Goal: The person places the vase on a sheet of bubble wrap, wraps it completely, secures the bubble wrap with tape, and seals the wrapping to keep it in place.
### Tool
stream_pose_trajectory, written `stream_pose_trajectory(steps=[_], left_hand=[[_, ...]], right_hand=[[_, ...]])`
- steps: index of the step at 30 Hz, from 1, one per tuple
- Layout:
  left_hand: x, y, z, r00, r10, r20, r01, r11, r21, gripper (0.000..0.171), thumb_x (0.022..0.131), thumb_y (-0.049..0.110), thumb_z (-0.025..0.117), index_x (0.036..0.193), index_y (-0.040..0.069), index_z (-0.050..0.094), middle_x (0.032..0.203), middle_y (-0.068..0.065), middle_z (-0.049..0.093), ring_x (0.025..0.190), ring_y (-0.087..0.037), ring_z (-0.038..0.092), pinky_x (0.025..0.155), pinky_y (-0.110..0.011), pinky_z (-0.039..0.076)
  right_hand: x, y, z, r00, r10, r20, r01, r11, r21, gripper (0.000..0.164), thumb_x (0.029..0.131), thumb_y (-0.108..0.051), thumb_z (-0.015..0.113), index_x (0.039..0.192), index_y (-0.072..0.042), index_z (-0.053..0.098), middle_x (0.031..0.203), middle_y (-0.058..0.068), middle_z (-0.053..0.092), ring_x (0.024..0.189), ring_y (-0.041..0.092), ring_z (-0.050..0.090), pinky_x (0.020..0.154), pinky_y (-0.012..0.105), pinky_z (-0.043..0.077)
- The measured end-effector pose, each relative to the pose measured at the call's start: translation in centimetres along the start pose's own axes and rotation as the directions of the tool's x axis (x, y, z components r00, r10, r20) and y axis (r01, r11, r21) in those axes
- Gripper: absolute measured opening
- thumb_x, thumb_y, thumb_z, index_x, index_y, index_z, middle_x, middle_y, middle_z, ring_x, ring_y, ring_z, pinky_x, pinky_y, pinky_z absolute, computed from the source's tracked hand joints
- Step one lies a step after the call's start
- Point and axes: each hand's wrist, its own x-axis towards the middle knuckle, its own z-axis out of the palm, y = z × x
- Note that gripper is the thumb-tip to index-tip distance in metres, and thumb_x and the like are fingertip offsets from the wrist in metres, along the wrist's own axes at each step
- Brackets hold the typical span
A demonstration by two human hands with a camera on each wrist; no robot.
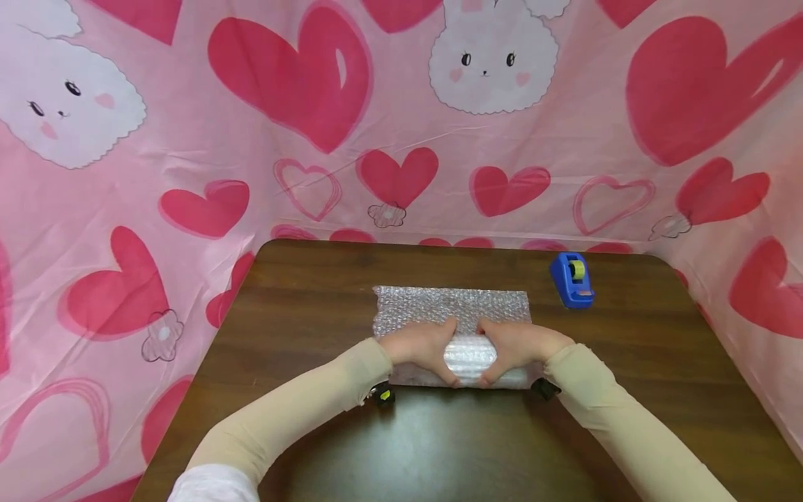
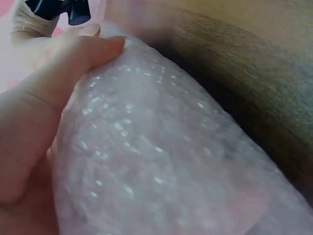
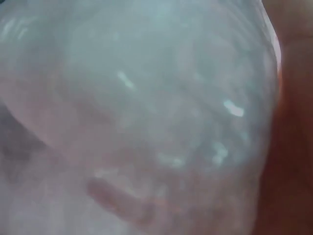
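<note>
A sheet of clear bubble wrap [image 1: 452, 304] lies on the table, its near part rolled or folded into a thick, shiny bundle [image 1: 470, 357]. My left hand [image 1: 422, 346] grips the bundle from the left, and my right hand [image 1: 518, 346] grips it from the right. Thumbs and fingers curve round it, with the two hands' tips close together at the middle. In the left wrist view the thumb of the left hand [image 2: 46, 98] lies along the bubble wrap [image 2: 156, 147]. Bubble wrap [image 3: 146, 98] fills most of the right wrist view; what it may enclose is hidden.
A blue tape dispenser [image 1: 572, 284] with a yellow roll core stands at the back right of the brown wooden table [image 1: 314, 279]. A pink curtain [image 1: 401, 125] printed with hearts and rabbits hangs behind the table and along its sides.
</note>
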Motion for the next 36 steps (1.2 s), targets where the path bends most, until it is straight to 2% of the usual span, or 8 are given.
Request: stream_pose_trajectory(steps=[9,12,15,17,21,25,30,36], left_hand=[[0.4,-0.9,-0.3,1.000,0.006,0.026,-0.004,0.998,-0.061,0.080,0.070,0.052,0.091,0.126,0.010,0.052,0.097,0.002,0.065,0.078,-0.011,0.062,0.067,-0.027,0.051],[0.6,-1.2,-0.6,0.999,0.018,0.048,-0.014,0.996,-0.084,0.075,0.070,0.050,0.091,0.122,0.009,0.057,0.095,0.004,0.064,0.079,-0.011,0.062,0.070,-0.027,0.051],[0.7,-1.2,-0.6,0.997,0.032,0.077,-0.023,0.994,-0.104,0.075,0.070,0.050,0.091,0.123,0.009,0.057,0.095,0.005,0.064,0.080,-0.011,0.062,0.072,-0.027,0.051],[0.8,-1.1,-0.7,0.995,0.034,0.097,-0.022,0.992,-0.122,0.076,0.071,0.048,0.091,0.126,0.008,0.057,0.096,0.004,0.065,0.081,-0.012,0.062,0.073,-0.028,0.052],[1.0,-0.9,-0.8,0.993,0.014,0.115,-0.001,0.993,-0.119,0.081,0.071,0.048,0.091,0.131,0.006,0.056,0.100,0.001,0.066,0.085,-0.013,0.063,0.077,-0.029,0.053],[1.2,-0.9,-0.9,0.992,-0.008,0.125,0.022,0.993,-0.118,0.093,0.071,0.052,0.090,0.140,0.004,0.052,0.110,-0.002,0.068,0.092,-0.014,0.064,0.083,-0.030,0.053],[1.2,-1.1,-1.1,0.992,-0.048,0.115,0.064,0.988,-0.141,0.098,0.069,0.054,0.091,0.143,0.005,0.050,0.112,-0.002,0.067,0.094,-0.014,0.064,0.085,-0.030,0.053],[1.4,-1.9,-1.0,0.992,-0.035,0.119,0.069,0.952,-0.299,0.083,0.069,0.045,0.094,0.131,0.009,0.052,0.101,0.002,0.064,0.087,-0.013,0.063,0.078,-0.029,0.053]], right_hand=[[0.2,0.1,-0.4,1.000,-0.025,-0.006,0.025,0.999,0.042,0.083,0.070,-0.053,0.089,0.129,-0.007,0.051,0.104,0.003,0.064,0.088,0.019,0.060,0.080,0.040,0.052],[-0.2,-0.4,-0.3,0.998,-0.031,-0.054,0.028,0.998,-0.059,0.087,0.072,-0.058,0.087,0.133,-0.005,0.054,0.113,0.007,0.066,0.097,0.023,0.062,0.088,0.047,0.052],[-1.1,-1.6,0.3,0.987,-0.048,-0.154,0.012,0.974,-0.226,0.092,0.073,-0.061,0.086,0.139,-0.004,0.055,0.126,0.014,0.065,0.112,0.032,0.062,0.099,0.059,0.048],[-1.9,-2.5,1.1,0.966,-0.093,-0.242,0.002,0.936,-0.351,0.092,0.073,-0.060,0.087,0.139,-0.004,0.055,0.127,0.017,0.064,0.116,0.037,0.061,0.099,0.066,0.046],[-2.7,-3.7,3.5,0.893,-0.229,-0.387,-0.013,0.846,-0.532,0.099,0.068,-0.057,0.093,0.138,0.000,0.051,0.117,0.023,0.063,0.106,0.042,0.063,0.089,0.065,0.051],[-2.5,-3.6,5.5,0.829,-0.293,-0.477,-0.067,0.793,-0.605,0.109,0.060,-0.058,0.096,0.138,0.002,0.049,0.114,0.026,0.061,0.104,0.044,0.062,0.085,0.065,0.052],[-1.7,-3.0,5.8,0.799,-0.300,-0.520,-0.061,0.821,-0.568,0.098,0.060,-0.047,0.099,0.133,-0.002,0.051,0.110,0.021,0.062,0.101,0.041,0.062,0.084,0.064,0.052],[-1.1,-2.7,5.2,0.830,-0.265,-0.490,-0.020,0.865,-0.502,0.091,0.061,-0.040,0.096,0.131,-0.003,0.053,0.111,0.019,0.063,0.102,0.041,0.062,0.086,0.064,0.050]])
